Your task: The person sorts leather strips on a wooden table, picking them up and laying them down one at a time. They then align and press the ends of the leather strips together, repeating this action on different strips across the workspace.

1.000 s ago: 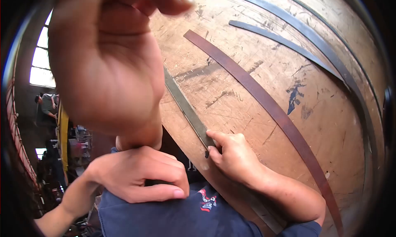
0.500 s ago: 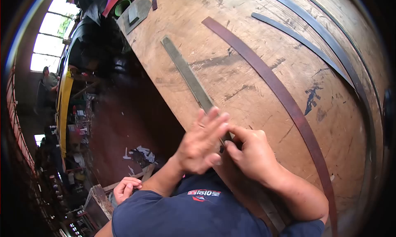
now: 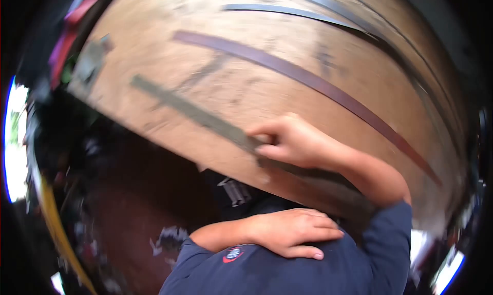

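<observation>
My right hand [image 3: 290, 141] is over the table near its front edge. Its thumb and bent index finger close on a grey-green leather strip [image 3: 195, 112]. The strip lies slantwise along the table, its far end at the upper left. Beyond my hand it runs on under my forearm, partly hidden. My left hand [image 3: 298, 232] lies flat against the front of my dark blue shirt [image 3: 267, 274], fingers stretched out and holding nothing. Past the grey-green strip lies a long dark red leather strip [image 3: 313, 82].
Dark strips [image 3: 292, 10] curve along the far side of the worn wooden table [image 3: 154, 48]. A blurred grey piece [image 3: 92, 61] sits at its left corner. Below the table edge, white scraps [image 3: 169, 238] lie on the dark red floor [image 3: 123, 207].
My view has turned, so the table appears rotated. My left hand has left the strip and come back to my shirt. My right hand still pinches the strip.
</observation>
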